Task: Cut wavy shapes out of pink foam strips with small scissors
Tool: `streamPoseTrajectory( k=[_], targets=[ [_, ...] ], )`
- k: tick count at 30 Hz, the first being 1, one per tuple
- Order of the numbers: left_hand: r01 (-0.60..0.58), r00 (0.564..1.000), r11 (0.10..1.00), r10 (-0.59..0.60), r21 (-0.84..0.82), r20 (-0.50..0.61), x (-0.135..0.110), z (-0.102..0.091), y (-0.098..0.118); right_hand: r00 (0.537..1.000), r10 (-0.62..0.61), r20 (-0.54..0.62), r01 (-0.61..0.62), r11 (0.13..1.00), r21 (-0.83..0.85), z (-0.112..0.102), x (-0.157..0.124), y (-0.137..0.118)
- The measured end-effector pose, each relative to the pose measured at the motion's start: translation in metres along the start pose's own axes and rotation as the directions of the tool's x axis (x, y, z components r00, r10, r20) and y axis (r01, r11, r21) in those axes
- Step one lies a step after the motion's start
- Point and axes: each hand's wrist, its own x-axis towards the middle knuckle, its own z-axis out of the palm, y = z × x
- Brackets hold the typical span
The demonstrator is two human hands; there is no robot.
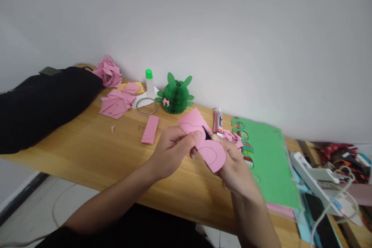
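Between thumb and fingers, my left hand (174, 147) pinches a piece of pink paper (213, 155) with curved lines drawn on it. One side of the paper is cut into rounded lobes. My right hand (232, 162) is closed on scissors (206, 133), whose dark blades meet the paper's upper right edge; the handles are hidden by the hand and paper. On the table just left of my left hand lies a small pink paper strip (150, 129) with a drawn curve. Behind the hands stands a green honeycomb paper figure (176, 97) with leaf-like pieces and a pink bow.
Pink paper piles (117, 103), a glue bottle (149, 81) with a green cap and a metal ring (146, 106) stand back left. A black bag (49, 104) covers the left end. Rightward are a glue tube (219, 122), green sheets (270, 162), a power strip (316, 184) and a phone (321, 217).
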Motion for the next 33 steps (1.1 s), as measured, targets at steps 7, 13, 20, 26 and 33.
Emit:
streamPoseTrajectory(
  k=[7, 13, 20, 26, 33],
  targets=[
    [-0.015, 0.999, 1.000, 0.016, -0.016, 0.041, 0.000, -0.003, -0.002, 1.000, -0.014, -0.011, 0.013, 0.999, -0.030, -0.001, -0.004, -0.001],
    [-0.043, 0.999, 0.993, 0.044, -0.107, 0.003, -0.001, -0.002, -0.008, 0.999, -0.006, -0.053, 0.009, 0.999, 0.043, 0.001, -0.004, 0.000],
    [-0.055, 0.997, 0.994, 0.050, -0.100, -0.056, -0.001, -0.003, -0.008, 0.999, -0.004, -0.048, 0.007, 0.998, 0.070, 0.002, -0.004, 0.002],
    [-0.045, 0.999, 0.999, 0.045, 0.013, 0.018, 0.004, -0.010, 0.006, 1.000, -0.009, -0.006, 0.008, 0.999, -0.035, -0.004, -0.004, 0.002],
    [-0.045, 0.998, 0.996, 0.041, 0.082, 0.051, 0.007, -0.015, 0.012, 1.000, -0.015, 0.002, 0.015, 0.996, -0.086, -0.006, -0.004, 0.002]
  ],
)
